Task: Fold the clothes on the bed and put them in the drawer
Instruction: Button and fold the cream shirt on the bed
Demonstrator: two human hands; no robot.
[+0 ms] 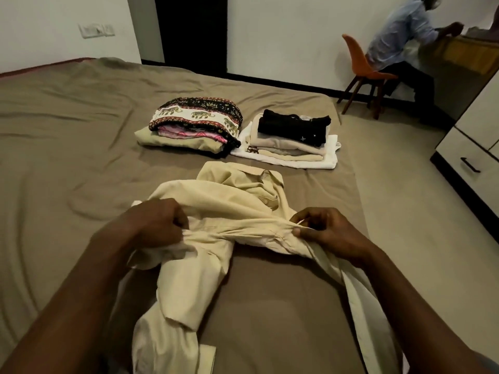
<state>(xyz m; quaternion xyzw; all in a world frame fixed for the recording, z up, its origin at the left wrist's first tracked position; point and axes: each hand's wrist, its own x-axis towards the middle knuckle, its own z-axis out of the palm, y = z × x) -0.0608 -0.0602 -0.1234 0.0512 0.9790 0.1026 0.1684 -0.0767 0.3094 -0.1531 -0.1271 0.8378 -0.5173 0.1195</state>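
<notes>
the cream shirt [216, 211] lies crumpled on the near part of the bed [67, 130], collar away from the wearer. the left hand [159, 222] grips bunched fabric at one side; the right hand [324, 228] pinches a fold at the other, the hands apart with cloth drawn between them. step in hand, as judged: spreading the shirt before folding. next move calls for laying it flat and squaring the sleeves. two folded stacks sit beyond it: the patterned stack [194, 122] and the black-topped stack [291, 136]. a drawer [469, 163] stands at right.
</notes>
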